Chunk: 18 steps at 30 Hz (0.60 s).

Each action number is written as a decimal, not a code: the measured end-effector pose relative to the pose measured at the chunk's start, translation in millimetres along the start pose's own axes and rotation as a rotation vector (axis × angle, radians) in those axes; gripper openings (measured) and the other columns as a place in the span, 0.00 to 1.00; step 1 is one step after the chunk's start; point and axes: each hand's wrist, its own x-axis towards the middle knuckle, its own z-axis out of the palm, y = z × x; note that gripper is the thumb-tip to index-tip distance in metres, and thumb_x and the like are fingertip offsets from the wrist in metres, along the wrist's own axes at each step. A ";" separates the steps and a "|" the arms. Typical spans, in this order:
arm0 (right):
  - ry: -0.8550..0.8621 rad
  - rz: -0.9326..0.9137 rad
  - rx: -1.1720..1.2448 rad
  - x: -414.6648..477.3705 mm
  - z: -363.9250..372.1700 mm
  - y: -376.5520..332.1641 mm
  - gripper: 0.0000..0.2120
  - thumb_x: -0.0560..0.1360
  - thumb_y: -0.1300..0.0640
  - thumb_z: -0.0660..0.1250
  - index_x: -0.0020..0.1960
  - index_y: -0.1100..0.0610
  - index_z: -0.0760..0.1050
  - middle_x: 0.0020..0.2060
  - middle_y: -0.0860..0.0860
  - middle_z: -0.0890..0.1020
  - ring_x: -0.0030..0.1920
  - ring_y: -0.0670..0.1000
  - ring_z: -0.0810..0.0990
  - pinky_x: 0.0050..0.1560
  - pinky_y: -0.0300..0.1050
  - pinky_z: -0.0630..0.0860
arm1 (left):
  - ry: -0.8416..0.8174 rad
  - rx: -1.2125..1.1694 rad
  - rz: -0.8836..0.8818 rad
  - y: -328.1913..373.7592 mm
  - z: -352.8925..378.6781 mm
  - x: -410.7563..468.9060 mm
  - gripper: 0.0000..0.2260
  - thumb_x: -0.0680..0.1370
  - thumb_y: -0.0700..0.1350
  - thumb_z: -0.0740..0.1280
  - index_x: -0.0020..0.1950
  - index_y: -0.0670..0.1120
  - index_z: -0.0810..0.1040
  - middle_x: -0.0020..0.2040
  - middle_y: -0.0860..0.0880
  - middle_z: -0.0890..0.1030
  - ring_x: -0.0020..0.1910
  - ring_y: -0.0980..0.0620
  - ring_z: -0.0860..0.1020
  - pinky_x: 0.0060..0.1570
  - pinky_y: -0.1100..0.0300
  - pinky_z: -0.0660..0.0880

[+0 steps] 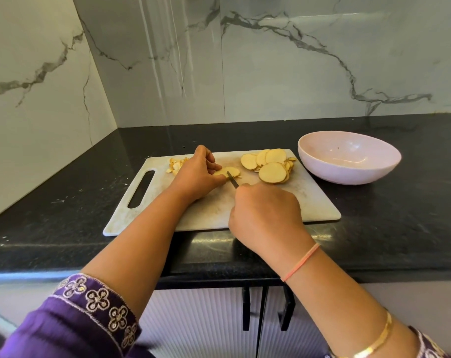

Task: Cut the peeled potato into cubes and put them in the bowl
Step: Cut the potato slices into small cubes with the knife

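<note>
Potato slices (231,171) lie stacked at the middle of the white cutting board (309,200). Your left hand (197,177) pins them, its grip narrow, with curled fingers and thumb pinching the stack. Your right hand (267,213) has its grip closed round the knife (232,179): the handle is hidden in the fist and the dark blade is angled onto the stack's near edge. Pile of round slices (271,165) sits at the board's far right corner. Peelings (176,165) lie at the far left, behind your left hand. Pale bowl (322,174) stands on the black worktop (400,215), just beside the board's right corner.
</note>
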 end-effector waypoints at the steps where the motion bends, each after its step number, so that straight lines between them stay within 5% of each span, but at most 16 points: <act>1: -0.003 -0.006 0.003 -4.0 -0.9 -0.4 0.06 0.79 0.57 0.58 0.52 0.55 0.73 0.31 0.49 0.64 0.37 0.53 0.69 0.33 0.44 0.65 | -0.003 0.003 -0.003 0.0 -0.1 -0.6 0.16 0.73 0.45 0.72 0.50 0.50 0.64 0.54 0.49 0.80 0.47 0.54 0.77 0.44 0.63 0.74; 10: 0.178 0.090 0.091 -10.5 -13.8 8.5 0.08 0.79 0.54 0.57 0.51 0.55 0.73 0.29 0.47 0.63 0.29 0.48 0.63 0.26 0.41 0.56 | -0.011 -0.017 0.008 1.2 -5.0 -2.9 0.17 0.72 0.44 0.73 0.44 0.52 0.63 0.52 0.50 0.79 0.46 0.54 0.77 0.47 0.60 0.75; 18: 0.056 0.113 0.142 33.8 2.6 5.1 0.10 0.79 0.54 0.58 0.52 0.57 0.75 0.34 0.50 0.69 0.37 0.53 0.70 0.28 0.40 0.58 | 0.014 -0.106 0.033 -4.2 -2.8 -3.9 0.20 0.71 0.41 0.73 0.42 0.51 0.61 0.49 0.48 0.81 0.43 0.53 0.78 0.44 0.60 0.76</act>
